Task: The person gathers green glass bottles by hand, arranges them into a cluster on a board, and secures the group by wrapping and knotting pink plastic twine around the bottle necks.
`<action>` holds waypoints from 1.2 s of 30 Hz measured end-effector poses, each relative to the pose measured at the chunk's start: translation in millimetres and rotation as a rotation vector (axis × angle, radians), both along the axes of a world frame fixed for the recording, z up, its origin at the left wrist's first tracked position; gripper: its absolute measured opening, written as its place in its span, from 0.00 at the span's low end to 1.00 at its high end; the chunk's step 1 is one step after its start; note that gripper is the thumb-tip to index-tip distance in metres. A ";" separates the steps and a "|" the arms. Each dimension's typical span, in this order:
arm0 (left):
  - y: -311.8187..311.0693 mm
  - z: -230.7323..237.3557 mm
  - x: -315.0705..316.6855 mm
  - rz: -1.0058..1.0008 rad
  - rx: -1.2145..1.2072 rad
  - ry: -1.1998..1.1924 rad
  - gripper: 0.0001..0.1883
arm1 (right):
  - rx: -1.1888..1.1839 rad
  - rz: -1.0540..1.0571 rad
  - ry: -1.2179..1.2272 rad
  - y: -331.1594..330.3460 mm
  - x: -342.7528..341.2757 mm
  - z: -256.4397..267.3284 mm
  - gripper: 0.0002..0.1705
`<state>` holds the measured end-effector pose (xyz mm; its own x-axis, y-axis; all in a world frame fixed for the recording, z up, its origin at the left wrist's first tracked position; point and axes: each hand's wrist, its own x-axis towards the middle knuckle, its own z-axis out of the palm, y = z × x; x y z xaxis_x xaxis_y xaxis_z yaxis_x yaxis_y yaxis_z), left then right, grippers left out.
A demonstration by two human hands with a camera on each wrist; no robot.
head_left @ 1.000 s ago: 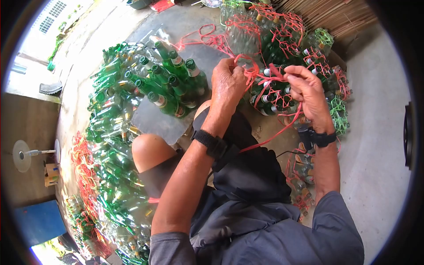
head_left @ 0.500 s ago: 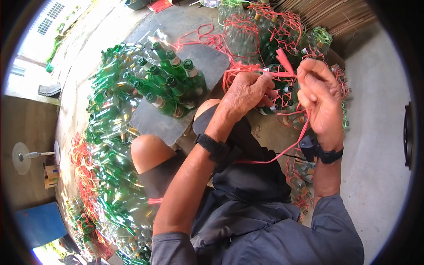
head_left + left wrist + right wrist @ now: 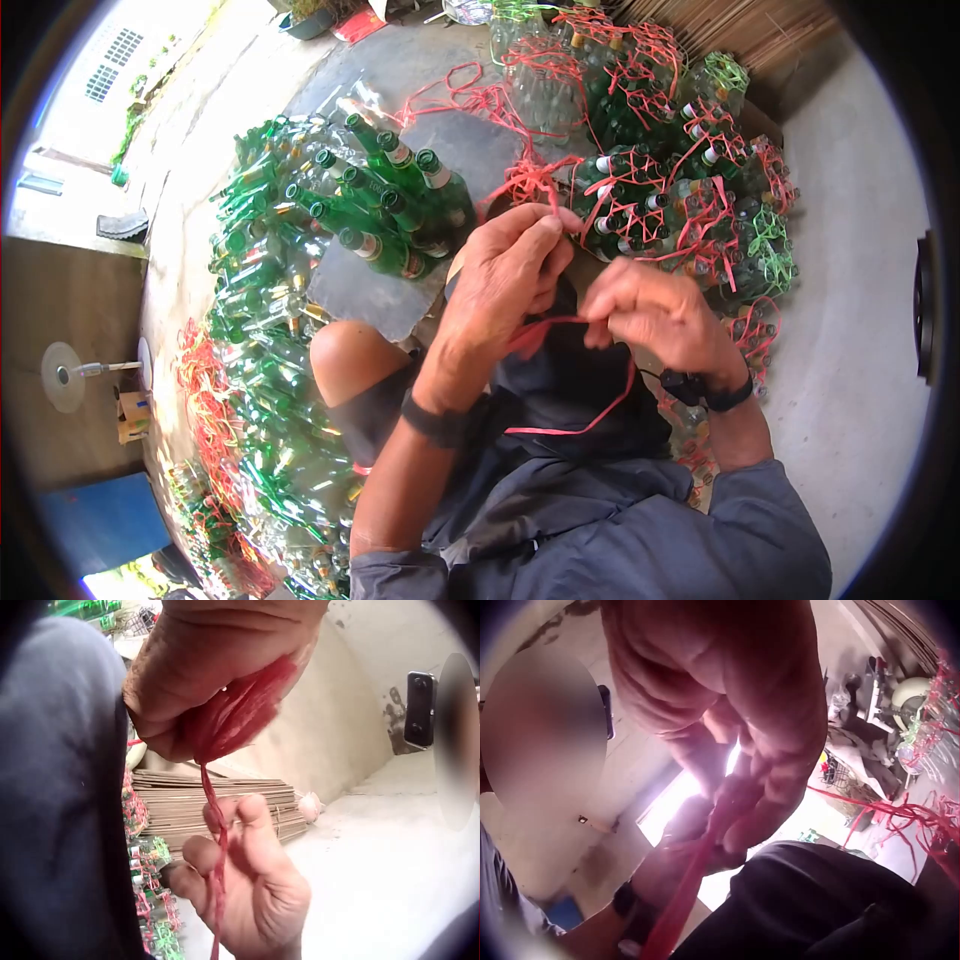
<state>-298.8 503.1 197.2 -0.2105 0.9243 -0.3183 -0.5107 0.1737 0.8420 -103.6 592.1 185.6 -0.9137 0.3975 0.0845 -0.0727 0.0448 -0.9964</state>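
My left hand [image 3: 505, 270] pinches red plastic string between thumb and forefinger. A frayed, bunched end of the string [image 3: 251, 709] sticks out by those fingers in the left wrist view, with a twisted length hanging below. Lower and to the right, my right hand [image 3: 655, 315] has curled fingers and pinches a red strand [image 3: 686, 896]. A thin loop of the string [image 3: 575, 430] drops across the dark shorts. Just beyond the left fingertips lies a red string tangle [image 3: 530, 180]. Upright green bottles [image 3: 385, 210] stand past the left hand.
A grey slab [image 3: 365, 295] carries the upright bottles. Many loose green and clear bottles [image 3: 270, 370] lie on the left. String-netted bottle bundles [image 3: 640, 190] crowd the right, near a grey wall [image 3: 860, 300]. Thin sticks [image 3: 730, 40] lean at the top.
Both hands have come down toward the lap, the right one moving left and nearer to the left hand. The frayed string tip that stood up by the right fingers has gone from there.
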 end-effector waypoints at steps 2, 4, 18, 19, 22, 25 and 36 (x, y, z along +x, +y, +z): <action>-13.8 4.9 -4.3 -0.002 -0.011 0.081 0.11 | 0.110 -0.118 -0.012 19.1 -6.9 -21.6 0.10; -26.3 12.5 -9.7 0.001 -0.024 0.103 0.12 | 0.093 -0.202 -0.074 34.0 -18.1 -40.2 0.11; -85.4 67.4 -6.9 0.234 0.086 0.215 0.14 | 0.510 -0.344 -0.148 79.1 -123.8 -160.3 0.21; -89.6 71.6 -5.7 0.234 0.084 0.217 0.14 | 0.644 -0.331 -0.162 79.4 -128.8 -165.9 0.20; -103.2 81.8 -3.5 0.273 0.090 0.307 0.16 | 0.706 -0.373 -0.141 82.9 -138.3 -181.1 0.16; -120.0 84.2 -7.8 0.268 0.191 0.291 0.16 | 0.754 -0.380 -0.148 87.5 -143.2 -192.2 0.12; -169.6 96.3 1.4 0.376 0.437 0.361 0.16 | 0.557 -0.404 -0.212 81.5 -143.3 -185.2 0.16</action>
